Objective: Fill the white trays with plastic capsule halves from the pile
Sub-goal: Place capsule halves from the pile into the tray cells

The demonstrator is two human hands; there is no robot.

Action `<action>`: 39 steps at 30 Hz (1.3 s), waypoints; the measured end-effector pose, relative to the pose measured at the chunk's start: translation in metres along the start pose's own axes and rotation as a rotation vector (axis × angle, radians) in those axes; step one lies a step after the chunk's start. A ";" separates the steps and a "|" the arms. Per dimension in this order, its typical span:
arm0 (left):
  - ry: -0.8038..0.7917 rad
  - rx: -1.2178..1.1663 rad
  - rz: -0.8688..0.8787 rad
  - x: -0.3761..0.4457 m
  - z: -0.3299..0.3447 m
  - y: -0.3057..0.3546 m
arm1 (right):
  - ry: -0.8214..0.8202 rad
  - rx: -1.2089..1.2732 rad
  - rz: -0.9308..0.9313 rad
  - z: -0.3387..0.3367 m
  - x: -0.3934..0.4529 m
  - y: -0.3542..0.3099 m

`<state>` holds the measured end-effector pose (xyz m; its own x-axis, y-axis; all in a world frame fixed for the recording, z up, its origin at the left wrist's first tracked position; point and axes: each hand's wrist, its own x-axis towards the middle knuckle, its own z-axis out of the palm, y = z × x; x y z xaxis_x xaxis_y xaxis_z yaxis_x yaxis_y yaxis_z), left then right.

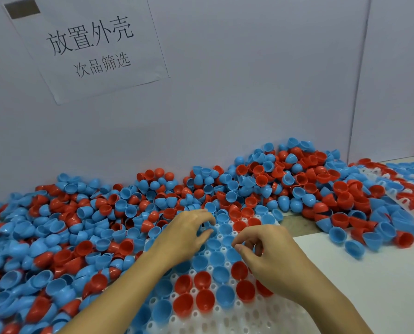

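two hands over a half-filled tray

both hands hover above the near white tray (pixel 227 317), which lies on the pale surface (pixel 381 273) in front of the person. the left hand (pixel 186 237) reaches toward the tray's far end; its fingers (pixel 207 216) are curled narrow, thumb and forefinger closing round a blue capsule half (pixel 212 231) at a tray pocket, though part of that half is hidden by the hand. the right hand (pixel 271 256) sits just beside it, fingers loosely curled with thumb and forefinger tips close together; whether they pinch anything cannot be told.

the tray's pockets hold red and blue halves sitting open side up, with bare white pockets along its near edge. the pile of capsule halves (pixel 153 201), red and blue mixed, spreads along the grey partition wall (pixel 249 80) from the far left to the right, heaped highest right of centre and touching the tray's left and far sides. a second tray (pixel 404 203), also holding halves, lies at the far right. a paper sign (pixel 87 47) with printed characters is fixed to the wall.
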<state>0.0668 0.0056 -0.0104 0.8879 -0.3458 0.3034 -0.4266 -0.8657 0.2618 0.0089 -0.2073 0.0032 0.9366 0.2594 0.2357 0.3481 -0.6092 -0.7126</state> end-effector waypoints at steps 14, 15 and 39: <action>-0.086 0.168 0.081 -0.006 -0.005 0.003 | -0.023 -0.013 0.008 0.000 0.000 -0.001; -0.095 0.188 0.081 -0.006 -0.004 0.003 | -0.025 -0.014 0.008 0.000 0.000 -0.001; 0.028 0.087 -0.129 -0.009 -0.024 -0.005 | -0.028 0.000 0.018 -0.001 -0.001 0.002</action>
<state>0.0567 0.0219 0.0074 0.9286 -0.2208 0.2983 -0.2920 -0.9308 0.2200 0.0090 -0.2095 0.0027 0.9411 0.2695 0.2041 0.3312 -0.6143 -0.7162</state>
